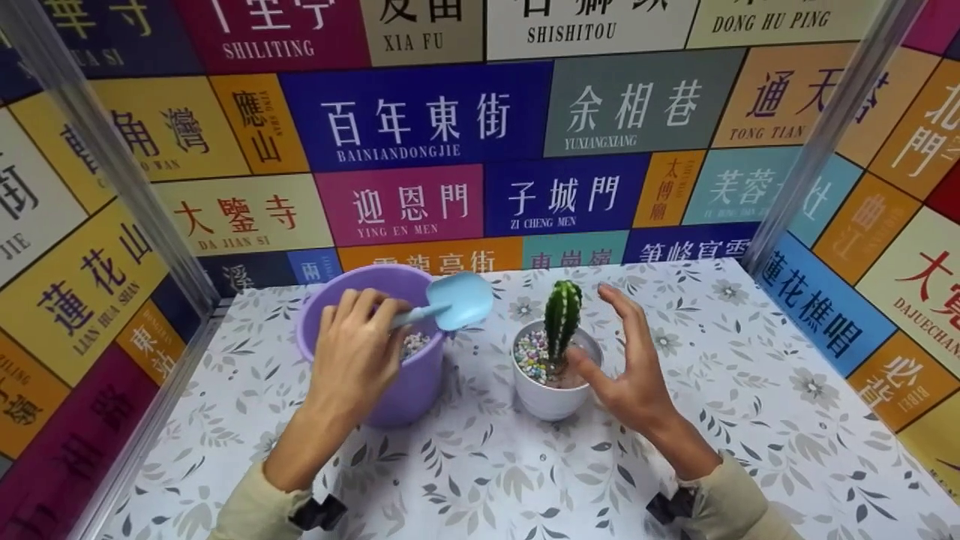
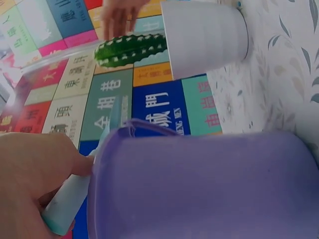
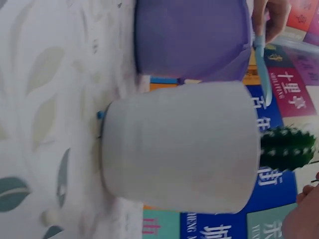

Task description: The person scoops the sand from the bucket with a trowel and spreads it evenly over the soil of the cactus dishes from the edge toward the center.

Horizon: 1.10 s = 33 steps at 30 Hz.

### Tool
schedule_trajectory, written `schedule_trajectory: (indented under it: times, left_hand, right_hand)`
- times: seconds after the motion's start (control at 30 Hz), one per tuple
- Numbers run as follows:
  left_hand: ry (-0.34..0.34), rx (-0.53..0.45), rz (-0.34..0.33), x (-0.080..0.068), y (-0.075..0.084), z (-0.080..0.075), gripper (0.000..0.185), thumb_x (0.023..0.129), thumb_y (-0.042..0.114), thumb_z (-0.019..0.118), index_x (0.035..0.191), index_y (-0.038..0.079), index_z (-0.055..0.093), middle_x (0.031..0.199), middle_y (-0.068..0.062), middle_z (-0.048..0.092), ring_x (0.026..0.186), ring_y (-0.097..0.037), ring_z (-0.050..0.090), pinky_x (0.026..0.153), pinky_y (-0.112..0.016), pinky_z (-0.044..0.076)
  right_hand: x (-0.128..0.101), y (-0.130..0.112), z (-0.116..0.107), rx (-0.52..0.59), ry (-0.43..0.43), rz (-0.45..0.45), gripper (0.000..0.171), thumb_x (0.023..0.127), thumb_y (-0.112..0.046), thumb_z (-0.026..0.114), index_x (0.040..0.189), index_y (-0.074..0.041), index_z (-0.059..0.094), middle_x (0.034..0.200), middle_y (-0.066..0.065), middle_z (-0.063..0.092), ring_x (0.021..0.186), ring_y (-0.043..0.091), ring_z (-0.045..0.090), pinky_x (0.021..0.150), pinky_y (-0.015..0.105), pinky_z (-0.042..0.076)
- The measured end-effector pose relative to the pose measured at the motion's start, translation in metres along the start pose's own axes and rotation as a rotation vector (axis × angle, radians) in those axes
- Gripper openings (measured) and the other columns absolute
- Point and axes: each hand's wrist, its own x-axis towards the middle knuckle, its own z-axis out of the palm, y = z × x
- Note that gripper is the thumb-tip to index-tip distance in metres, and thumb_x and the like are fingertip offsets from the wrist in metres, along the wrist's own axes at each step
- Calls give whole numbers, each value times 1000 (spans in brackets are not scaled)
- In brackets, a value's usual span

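Note:
In the head view my left hand (image 1: 358, 352) grips a light blue toy shovel (image 1: 463, 301) by its handle, over the rim of a purple bucket (image 1: 405, 386). The scoop juts out past the bucket's right side and looks empty. Pale pebbles (image 1: 414, 344) show inside the bucket. Beside it, a white pot (image 1: 553, 401) holds an upright green cactus (image 1: 562, 319) with colourful pebbles (image 1: 532, 354) on its left side. My right hand (image 1: 634, 367) is at the pot's right, fingers spread, thumb over the pot by the cactus base. Whether the thumb touches it, I cannot tell.
A white tabletop (image 1: 480, 480) with a grey leaf pattern carries both containers. Behind and at both sides stand panels (image 1: 420, 112) of coloured blocks with lettering. Metal posts (image 1: 825, 142) mark the corners. A few tiny pebbles lie scattered on the table.

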Motion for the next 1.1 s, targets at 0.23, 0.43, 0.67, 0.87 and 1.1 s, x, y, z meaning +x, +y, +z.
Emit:
schedule_trajectory:
  times: [0.23,0.43,0.67,0.87,1.1]
  left_hand:
    - [-7,-54,-83,-8,-20,-7,20,96,17,82,115,11,77,109,-9,71,104,-33,58,91,-48,42]
    - [-3,-66,-134,-11,-36,-10,21,94,15,83,114,10,78,110,-12,72,109,-36,61,93,-52,44]
    - [-14,-70,-167,-13,-49,-14,20,94,15,83,112,9,78,110,-12,73,110,-36,62,95,-53,45]
    - [-38,-63,-180,-13,-62,-18,20,91,11,84,110,8,79,109,-14,74,111,-38,62,95,-56,46]
    - [-91,-71,-205,-12,-71,-20,21,90,10,84,110,6,79,109,-15,74,108,-39,63,94,-57,47]
  right_hand:
    - [5,-34,18,56,100,-291,61,88,1,73,147,5,58,152,25,59,147,38,53,129,41,37]
    - [7,-51,45,173,-17,-282,56,92,8,69,147,6,57,155,20,57,145,32,57,121,40,48]
    - [9,-51,78,328,-146,-105,56,100,4,67,154,-2,52,160,13,52,148,34,53,118,40,52]
    - [11,-49,103,355,-239,-1,58,106,-8,66,160,-11,47,163,8,49,153,28,49,122,44,48]
    - [17,-50,126,308,-293,87,60,109,-19,65,164,-13,43,171,8,41,158,26,43,123,40,46]
